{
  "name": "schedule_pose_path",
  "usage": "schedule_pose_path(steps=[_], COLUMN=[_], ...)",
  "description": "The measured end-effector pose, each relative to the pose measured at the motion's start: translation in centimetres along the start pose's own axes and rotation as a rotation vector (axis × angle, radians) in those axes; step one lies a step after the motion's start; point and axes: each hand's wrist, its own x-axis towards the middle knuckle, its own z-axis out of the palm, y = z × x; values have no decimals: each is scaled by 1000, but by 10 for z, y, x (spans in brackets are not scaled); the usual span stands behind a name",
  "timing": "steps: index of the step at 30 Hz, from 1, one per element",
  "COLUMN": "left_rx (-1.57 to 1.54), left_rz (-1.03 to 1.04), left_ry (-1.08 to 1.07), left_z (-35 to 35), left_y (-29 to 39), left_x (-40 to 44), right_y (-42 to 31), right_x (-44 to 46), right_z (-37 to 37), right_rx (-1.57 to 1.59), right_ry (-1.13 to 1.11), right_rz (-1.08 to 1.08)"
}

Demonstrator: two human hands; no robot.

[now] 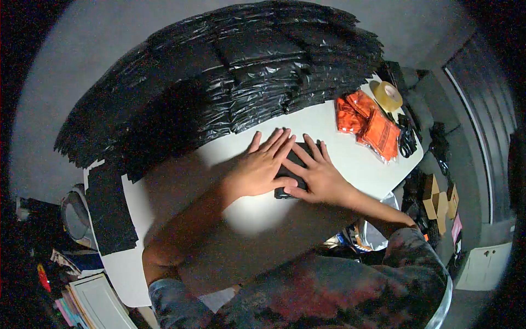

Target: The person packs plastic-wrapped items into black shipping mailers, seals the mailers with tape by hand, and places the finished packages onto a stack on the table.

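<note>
Here, slanted in from eight o'clock with the left hand (264, 165), palm down, spread toward one, gripping nothing! Laid over the left side of a black packet (287, 173) on the white table (364, 175). From four o'clock, fanned flat across it with the right hand (320, 178), pointing to eleven, gripping nothing!

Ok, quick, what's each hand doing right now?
Left hand: open, palm down, thumb on the folded black bundle, not gripping.
Right hand: open, palm down, fingers spread over that bundle, not gripping.
</note>
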Motion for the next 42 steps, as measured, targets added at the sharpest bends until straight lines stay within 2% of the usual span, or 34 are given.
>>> schedule_pose_path(steps=[1,3,8,14,17,18,19,20,21,22,23,25,26,27,29,31,33,35,37,38,39,40,41,42], left_rx=[6,-49,-42,-21,-43,-113,-112,-396,-680,-798,-969,-779,-620,-823,-803,-776,-750,-671,-458,-456,-478,-500,-499,-539], left_rz=[1,18,23,24,3,16,10,-21,-48,-47,-146,-302,-105,-212,-188,-133,-79,-25,-12,-18,-32,-45,-44,-25], left_ry=[3,-132,-220,-162,-160,-38,-25,73,170,286,167,46,290,236,258,279,295,242,296,294,167,41,41,93], left_z=[-2,-8,-16,-12,-14,-11,-9,-8,-2,12,-1,-6,-5,-32,-21,3,12,2,2,1,-3,-6,-6,-6], left_y=[-5,-13,-17,-16,-16,-20,-27,-35,-42,-49,-48,-56,-55,-33,-34,-43,-47,-45,-42,-43,-44,-45,-44,-42], left_x=[-1,-2,-3,-9,-7,-7,-4,-2,-1,3,3,10,-1,-15,-12,1,5,1,-1,1,3,3,2,-1], right_y=[0,-3,-8,-9,-8,-8,-8,-9,-13,-17,-17,-21,-27,-33,-35,-52,-75,-56,-118,-121,-124,-125,-123,-121], right_x=[0,0,-2,-35,-42,-40,-34,-28,-22,-16,-11,21,42,66,118,165,211,279,286,304,320,331,345,365], right_z=[-1,-6,-20,-50,-46,-50,-57,-72,-97,-120,-139,-178,-205,-229,-258,-274,-292,-306,-325,-319,-307,-290,-273,-253], right_rx=[-11,11,72,171,34,7,-22,-30,20,70,95,340,385,427,395,650,496,272,78,-27,-136,-213,-292,-227], right_ry=[-10,-8,-26,37,138,146,156,154,-3,-159,-97,-59,-222,-382,-405,-181,172,534,546,676,806,799,742,818], right_rz=[0,10,-3,-143,-162,-202,-247,-259,-187,-113,-166,-292,-220,-148,-211,-295,-342,-606,-523,-614,-701,-557,-524,-888])
